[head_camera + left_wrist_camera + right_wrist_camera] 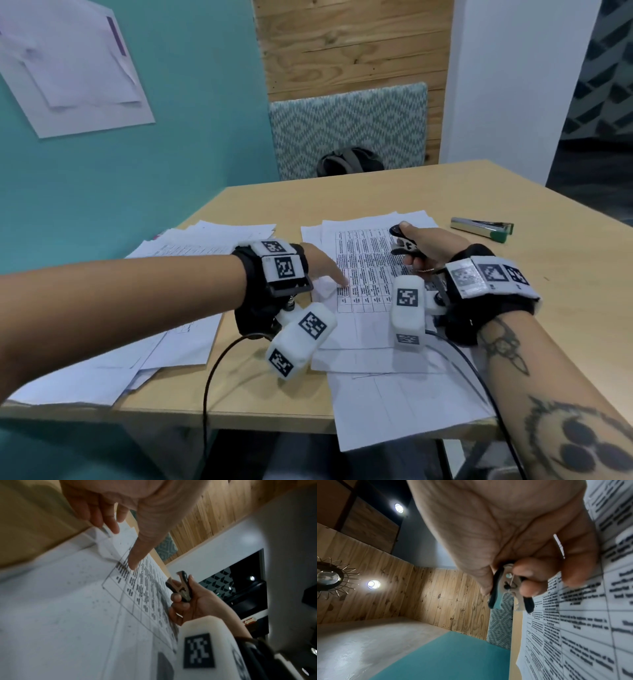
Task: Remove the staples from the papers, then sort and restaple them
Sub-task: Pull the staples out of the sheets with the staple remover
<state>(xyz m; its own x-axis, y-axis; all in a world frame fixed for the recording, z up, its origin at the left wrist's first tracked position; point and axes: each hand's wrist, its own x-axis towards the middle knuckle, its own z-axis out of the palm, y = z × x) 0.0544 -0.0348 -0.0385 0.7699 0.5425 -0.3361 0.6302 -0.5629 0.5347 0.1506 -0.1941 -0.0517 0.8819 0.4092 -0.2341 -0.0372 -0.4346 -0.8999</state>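
Observation:
A printed sheet with a table [363,270] tops a stack of papers in the middle of the wooden table [513,308]. My left hand [325,267] lies on its left edge, fingers straight, the thumb tip [133,563] pressing the printed table. My right hand [421,246] hovers over the sheet's right side and grips a black and metal staple remover [404,243], claws pointing away from me [511,588]. In the left wrist view the staple remover [181,586] sits between thumb and fingers. No staple shows.
A second loose pile of papers [164,308] spreads over the table's left part. A silver and green stapler [483,229] lies at the far right. A patterned chair [346,130] with a dark bag [349,161] stands behind the table. Cables [212,377] hang over the near edge.

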